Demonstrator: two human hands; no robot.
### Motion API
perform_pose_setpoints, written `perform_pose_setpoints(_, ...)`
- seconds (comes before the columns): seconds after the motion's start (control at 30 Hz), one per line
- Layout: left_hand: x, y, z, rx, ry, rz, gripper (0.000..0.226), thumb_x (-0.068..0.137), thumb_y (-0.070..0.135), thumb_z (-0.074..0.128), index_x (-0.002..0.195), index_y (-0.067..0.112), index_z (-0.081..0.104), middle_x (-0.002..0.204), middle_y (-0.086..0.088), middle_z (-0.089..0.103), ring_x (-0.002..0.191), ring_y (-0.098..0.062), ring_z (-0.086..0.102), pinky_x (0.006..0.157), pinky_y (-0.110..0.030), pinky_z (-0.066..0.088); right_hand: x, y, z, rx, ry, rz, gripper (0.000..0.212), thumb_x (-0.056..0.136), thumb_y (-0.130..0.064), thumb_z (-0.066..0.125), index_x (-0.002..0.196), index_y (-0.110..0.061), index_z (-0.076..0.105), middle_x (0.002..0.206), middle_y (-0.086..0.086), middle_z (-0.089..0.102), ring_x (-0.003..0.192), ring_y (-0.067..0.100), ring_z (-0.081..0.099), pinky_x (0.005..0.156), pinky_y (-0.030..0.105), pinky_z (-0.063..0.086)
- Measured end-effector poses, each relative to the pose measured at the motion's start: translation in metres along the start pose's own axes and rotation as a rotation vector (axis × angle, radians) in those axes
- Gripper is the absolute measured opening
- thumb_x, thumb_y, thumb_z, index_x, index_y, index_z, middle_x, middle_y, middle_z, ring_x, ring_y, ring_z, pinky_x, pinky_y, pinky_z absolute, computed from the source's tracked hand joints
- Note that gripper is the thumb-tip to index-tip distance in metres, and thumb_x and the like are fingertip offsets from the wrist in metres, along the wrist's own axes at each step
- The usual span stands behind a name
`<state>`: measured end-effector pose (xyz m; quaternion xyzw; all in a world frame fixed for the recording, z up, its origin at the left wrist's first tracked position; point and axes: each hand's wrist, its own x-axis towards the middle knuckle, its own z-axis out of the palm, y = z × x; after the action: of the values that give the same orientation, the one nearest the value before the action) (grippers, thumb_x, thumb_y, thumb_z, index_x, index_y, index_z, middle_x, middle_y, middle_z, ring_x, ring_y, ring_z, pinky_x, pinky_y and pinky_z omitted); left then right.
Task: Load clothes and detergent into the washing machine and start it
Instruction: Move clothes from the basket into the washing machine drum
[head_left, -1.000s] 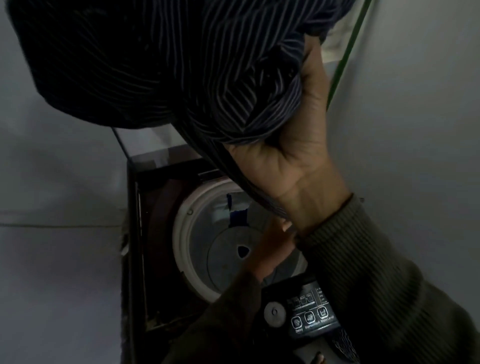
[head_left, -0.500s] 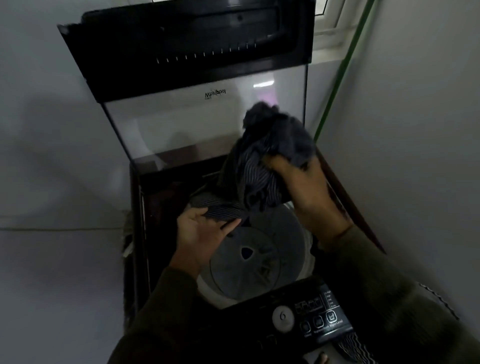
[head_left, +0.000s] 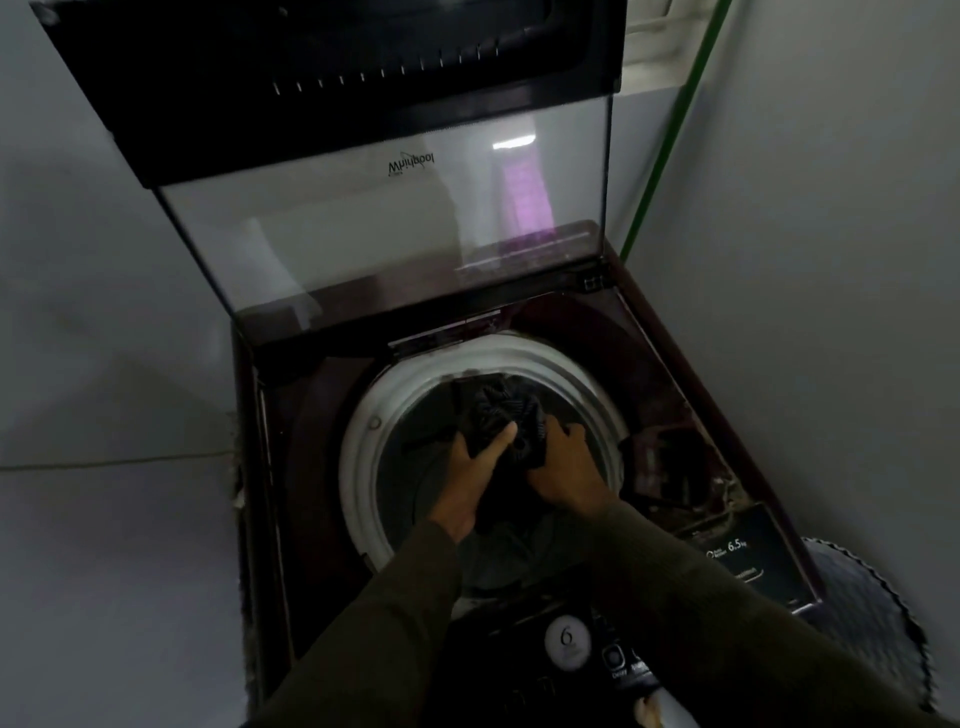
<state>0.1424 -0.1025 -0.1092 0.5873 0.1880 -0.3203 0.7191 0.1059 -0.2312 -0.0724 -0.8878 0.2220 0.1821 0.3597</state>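
A dark top-loading washing machine (head_left: 670, 374) stands with its glass lid (head_left: 363, 234) raised upright. Both my hands reach down into its white-rimmed drum (head_left: 363, 441). My left hand (head_left: 475, 467) and my right hand (head_left: 563, 462) grip a bunched dark striped garment (head_left: 501, 410) between them, low inside the drum opening. The control panel (head_left: 571, 644) with a round dial lies at the near edge, partly hidden by my sleeves. No detergent is visible.
Grey walls close in on the left and right of the machine. A green pipe (head_left: 670, 130) runs up the right corner. A dark scalloped-edged object (head_left: 872, 613) lies beside the machine at lower right. The light is dim.
The striped garment came down from in front of the camera into the drum. Both hands lowered with it and now hold it inside the opening.
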Motion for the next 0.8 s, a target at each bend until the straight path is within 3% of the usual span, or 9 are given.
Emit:
perform_pose_setpoints(0.13, 0.025, -0.025, 0.008, 0.161, 0.019, 0.082, 0.061, 0.088, 0.029, 0.073, 0.143, 0.017, 0.049, 0.136, -0.008, 0.059, 0.119, -0.025, 0.06, 0.1, -0.045, 0.053, 0.013, 0.02, 0.006, -0.094, -0.01, 0.089, 0.085, 0.086, -0.024, 0.067, 0.154, -0.024, 0.016, 0.15, 0.022, 0.023, 0.134, 0.047, 0.032, 0.109, 0.05, 0.038)
perform_pose_setpoints(0.3, 0.037, -0.048, 0.01, 0.348, -0.007, 0.173, 0.049, 0.096, 0.015, 0.063, 0.141, 0.004, 0.048, 0.136, -0.012, 0.058, 0.123, -0.026, 0.057, 0.087, -0.019, 0.055, 0.014, 0.038, 0.011, -0.138, -0.061, 0.123, 0.081, 0.089, -0.007, 0.064, 0.154, -0.01, 0.016, 0.151, 0.024, 0.024, 0.135, 0.043, 0.036, 0.109, 0.044, 0.036)
perform_pose_setpoints(0.43, 0.035, -0.053, 0.009, 0.472, -0.041, 0.19, 0.05, 0.094, 0.003, 0.062, 0.142, -0.002, 0.046, 0.14, -0.017, 0.053, 0.131, -0.029, 0.05, 0.109, -0.038, 0.044, 0.012, 0.039, 0.01, -0.136, -0.037, 0.089, 0.063, 0.093, -0.009, 0.057, 0.149, -0.005, 0.027, 0.15, 0.022, 0.027, 0.132, 0.04, 0.041, 0.109, 0.041, 0.035)
perform_pose_setpoints(0.57, 0.026, -0.043, 0.01, 0.629, -0.091, 0.249, 0.049, 0.095, 0.002, 0.06, 0.141, -0.005, 0.046, 0.142, -0.023, 0.052, 0.132, -0.033, 0.049, 0.102, -0.023, 0.041, 0.009, 0.035, 0.003, -0.139, -0.043, 0.05, 0.065, 0.091, -0.015, 0.062, 0.147, -0.004, 0.031, 0.15, 0.021, 0.029, 0.135, 0.037, 0.039, 0.112, 0.039, 0.033)
perform_pose_setpoints(0.67, 0.011, -0.032, 0.013, 0.869, -0.167, 0.359, 0.05, 0.097, 0.012, 0.061, 0.143, 0.004, 0.045, 0.148, -0.018, 0.046, 0.14, -0.033, 0.041, 0.114, -0.035, 0.034, -0.003, 0.035, -0.009, -0.167, -0.016, -0.048, 0.062, 0.092, -0.026, 0.064, 0.144, -0.005, 0.037, 0.147, 0.018, 0.035, 0.135, 0.034, 0.038, 0.112, 0.039, 0.035)
perform_pose_setpoints(0.73, -0.002, -0.023, 0.019, 1.069, -0.197, 0.459, 0.055, 0.099, 0.021, 0.059, 0.149, 0.013, 0.039, 0.158, -0.011, 0.032, 0.15, -0.029, 0.022, 0.122, -0.042, 0.022, -0.019, 0.037, -0.019, -0.207, 0.051, -0.157, 0.062, 0.095, -0.031, 0.059, 0.147, -0.007, 0.034, 0.152, 0.015, 0.03, 0.144, 0.032, 0.024, 0.115, 0.041, 0.031)
perform_pose_setpoints(0.8, -0.015, -0.015, 0.027, 1.241, -0.175, 0.576, 0.058, 0.1, 0.026, 0.054, 0.153, 0.02, 0.031, 0.164, -0.003, 0.018, 0.154, -0.021, 0.002, 0.124, -0.037, 0.013, -0.039, 0.043, -0.028, -0.318, 0.15, -0.229, 0.065, 0.097, -0.036, 0.054, 0.151, -0.01, 0.029, 0.16, 0.012, 0.017, 0.151, 0.032, 0.001, 0.12, 0.049, 0.021)
